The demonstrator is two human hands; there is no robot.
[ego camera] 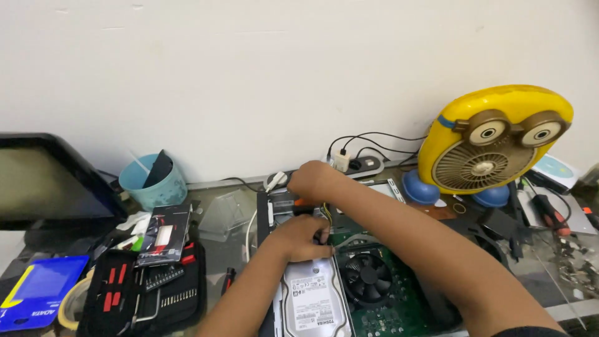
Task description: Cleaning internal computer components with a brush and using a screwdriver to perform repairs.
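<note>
1. My left hand (304,238) pinches wires (326,214) just above the hard drive (312,299).
2. My right hand (314,180) grips an orange-handled tool (302,201); wiring looks unfinished.
3. Fan (368,276) sits right of left hand.

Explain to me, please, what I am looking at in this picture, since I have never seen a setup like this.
This is one view from a camera worn on a person's head, looking down at their own bare hands over a cluttered desk. The left hand rests at the top edge of a silver hard drive; the right hand reaches behind it into an opened computer. Whether either holds anything is hidden. Beside the drive lies a green circuit board with a black fan. To the left sits an open screwdriver bit kit; to the right, a yellow desk fan.
</note>
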